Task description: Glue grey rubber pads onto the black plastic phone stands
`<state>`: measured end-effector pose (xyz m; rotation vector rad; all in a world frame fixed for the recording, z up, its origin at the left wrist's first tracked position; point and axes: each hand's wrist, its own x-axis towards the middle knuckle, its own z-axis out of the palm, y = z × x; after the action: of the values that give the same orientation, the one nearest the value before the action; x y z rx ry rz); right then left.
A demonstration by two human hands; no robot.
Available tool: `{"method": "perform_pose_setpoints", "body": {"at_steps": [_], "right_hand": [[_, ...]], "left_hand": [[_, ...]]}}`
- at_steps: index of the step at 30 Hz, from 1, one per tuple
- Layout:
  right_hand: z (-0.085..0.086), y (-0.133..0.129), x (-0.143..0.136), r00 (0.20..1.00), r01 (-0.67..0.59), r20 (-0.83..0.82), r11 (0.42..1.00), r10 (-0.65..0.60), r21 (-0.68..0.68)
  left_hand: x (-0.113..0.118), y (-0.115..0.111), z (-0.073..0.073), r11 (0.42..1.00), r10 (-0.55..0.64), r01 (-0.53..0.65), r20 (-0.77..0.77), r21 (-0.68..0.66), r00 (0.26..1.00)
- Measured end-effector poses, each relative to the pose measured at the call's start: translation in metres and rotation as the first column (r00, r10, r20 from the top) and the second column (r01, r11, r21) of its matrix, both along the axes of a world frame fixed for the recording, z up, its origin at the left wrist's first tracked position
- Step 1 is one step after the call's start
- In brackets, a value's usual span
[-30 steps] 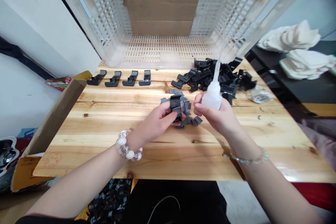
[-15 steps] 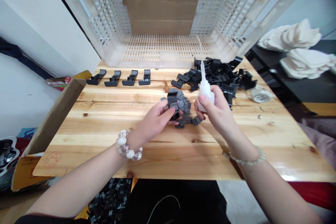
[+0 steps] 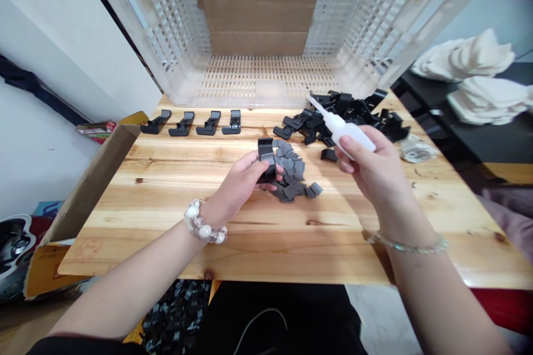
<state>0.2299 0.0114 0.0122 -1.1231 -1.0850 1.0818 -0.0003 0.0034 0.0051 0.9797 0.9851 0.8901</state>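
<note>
My left hand (image 3: 245, 175) is closed around a black plastic clip (image 3: 265, 148), holding it upright over the wood. Beside it lies a heap of small grey pads (image 3: 295, 169), partly hidden by my fingers. In my right hand (image 3: 372, 163) is a white glue bottle (image 3: 348, 134), its long thin nozzle tilted up and to the left, apart from the clip. Behind the bottle spreads a pile of black plastic clips (image 3: 347, 108). Several more black clips (image 3: 208, 123) stand in a row at the table's back left.
A white plastic crate (image 3: 266, 90) with cardboard inside stands along the back of the wooden table (image 3: 166, 216). A roll of clear tape (image 3: 417, 150) sits at right. White cloth stacks (image 3: 491, 97) rest on a dark surface beyond. Below the front edge is a container of small black pieces (image 3: 179, 316).
My right hand has moved right with the glue bottle, whose nozzle now leans left instead of pointing up. The clip in my left hand has shifted slightly left.
</note>
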Motion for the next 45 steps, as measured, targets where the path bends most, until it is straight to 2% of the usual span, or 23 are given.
{"method": "perform_pose_setpoints", "body": {"at_steps": [6, 11, 17, 24, 36, 45], "right_hand": [[0.006, 0.001, 0.001, 0.984, 0.131, -0.127, 0.989, -0.121, 0.07], [0.01, -0.003, 0.002, 0.973, 0.211, -0.136, 0.96, -0.188, 0.182], [0.011, -0.008, -0.001, 0.978, 0.185, -0.132, 0.96, -0.16, 0.21], [0.007, -0.007, -0.001, 0.998, 0.055, -0.037, 0.973, -0.048, 0.223], [0.004, -0.01, 0.0, 0.996, 0.082, 0.021, 0.978, -0.088, 0.193], [0.006, -0.011, -0.002, 0.996, 0.094, -0.012, 0.974, -0.094, 0.206]], "left_hand": [[0.001, -0.001, -0.001, 0.999, -0.023, 0.023, -0.01, -0.029, 1.0], [0.002, -0.002, 0.0, 0.994, -0.079, 0.078, 0.003, -0.076, 0.997], [0.001, -0.002, -0.002, 0.992, -0.118, 0.118, -0.002, -0.056, 0.993], [0.001, -0.001, -0.003, 0.995, -0.097, 0.097, 0.009, -0.036, 0.995], [0.002, -0.003, -0.002, 0.996, -0.082, 0.081, -0.014, -0.023, 0.997], [0.001, -0.001, -0.003, 0.996, -0.085, 0.084, -0.038, -0.029, 0.996]]}}
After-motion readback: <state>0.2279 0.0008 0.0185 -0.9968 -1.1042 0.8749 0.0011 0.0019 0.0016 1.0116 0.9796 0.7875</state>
